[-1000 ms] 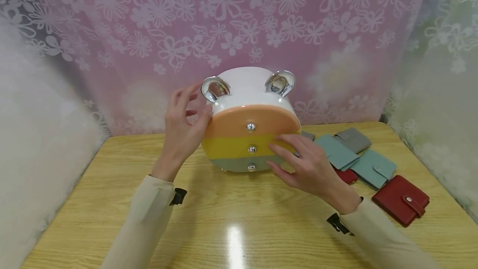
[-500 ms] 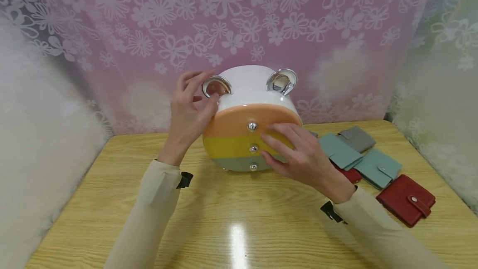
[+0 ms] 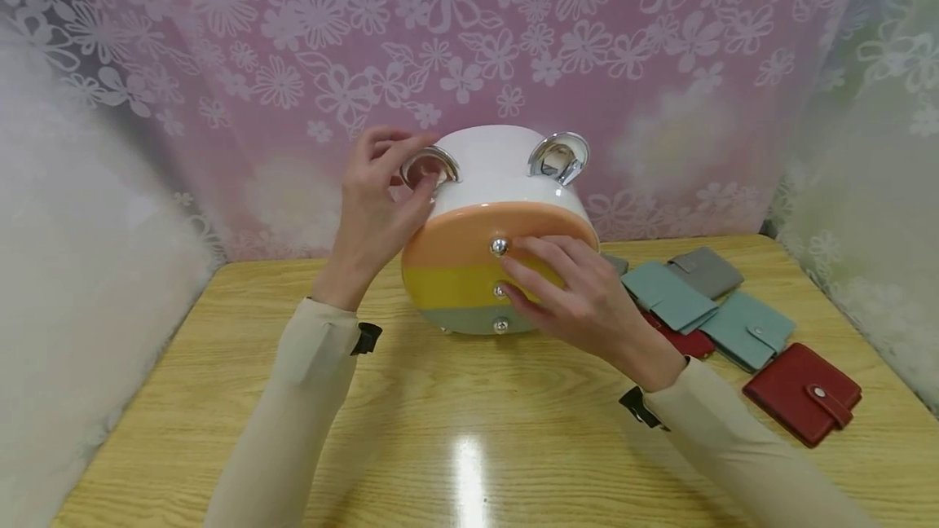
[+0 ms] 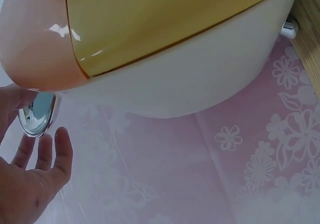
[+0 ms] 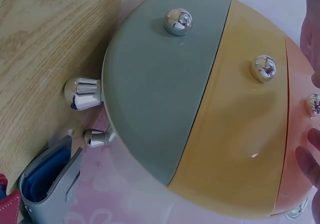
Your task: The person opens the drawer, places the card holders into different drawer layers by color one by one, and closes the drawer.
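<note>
A round white drawer box (image 3: 487, 157) stands on silver feet, its front banded in peach, yellow and grey-green with a round silver knob on each band. Two shiny silver ears rise from its top. My left hand (image 3: 381, 210) pinches the left ear (image 4: 37, 116), thumb in front and fingers behind. My right hand (image 3: 575, 292) is at the right half of the front, fingers spread and gently bent. Its fingertips are close to the top knob (image 3: 499, 247) and the middle knob (image 5: 263, 68), holding nothing.
To the right of the box lie several wallets: a dark red one (image 3: 803, 393) nearest, light teal ones (image 3: 748, 331), and a grey one (image 3: 706, 270) behind. A pink floral cloth (image 3: 484, 39) hangs close behind the wooden table (image 3: 411, 430).
My left hand has risen from the box's left side onto the ear. My right hand has slid left and up over the front toward the knobs. The box remains in place.
</note>
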Demonstrator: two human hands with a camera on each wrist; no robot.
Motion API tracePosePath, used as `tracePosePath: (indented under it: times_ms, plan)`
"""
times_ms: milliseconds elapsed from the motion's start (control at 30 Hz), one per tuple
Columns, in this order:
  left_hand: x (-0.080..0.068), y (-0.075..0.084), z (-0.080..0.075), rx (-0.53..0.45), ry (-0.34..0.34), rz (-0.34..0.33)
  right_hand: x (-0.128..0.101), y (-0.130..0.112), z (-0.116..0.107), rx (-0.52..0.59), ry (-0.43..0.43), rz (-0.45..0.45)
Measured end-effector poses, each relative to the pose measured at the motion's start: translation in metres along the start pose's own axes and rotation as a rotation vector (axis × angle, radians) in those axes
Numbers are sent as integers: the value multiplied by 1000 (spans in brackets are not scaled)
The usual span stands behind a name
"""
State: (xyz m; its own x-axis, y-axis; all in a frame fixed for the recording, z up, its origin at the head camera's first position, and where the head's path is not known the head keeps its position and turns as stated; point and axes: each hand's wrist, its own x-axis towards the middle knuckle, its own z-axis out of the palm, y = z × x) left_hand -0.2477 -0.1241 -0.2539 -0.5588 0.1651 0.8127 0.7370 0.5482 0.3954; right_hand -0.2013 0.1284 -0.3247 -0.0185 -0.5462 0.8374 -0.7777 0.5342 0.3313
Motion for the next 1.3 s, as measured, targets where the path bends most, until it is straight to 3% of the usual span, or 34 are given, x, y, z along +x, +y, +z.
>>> tracePosePath:
  times_ms: [533, 1300]
  plan:
    - [5, 4, 0, 72, -11, 48, 7, 1, 5, -35, -8, -48]
    - [8, 12, -1, 329, -119, 144, 12, -2, 14, -142, -39, -52]
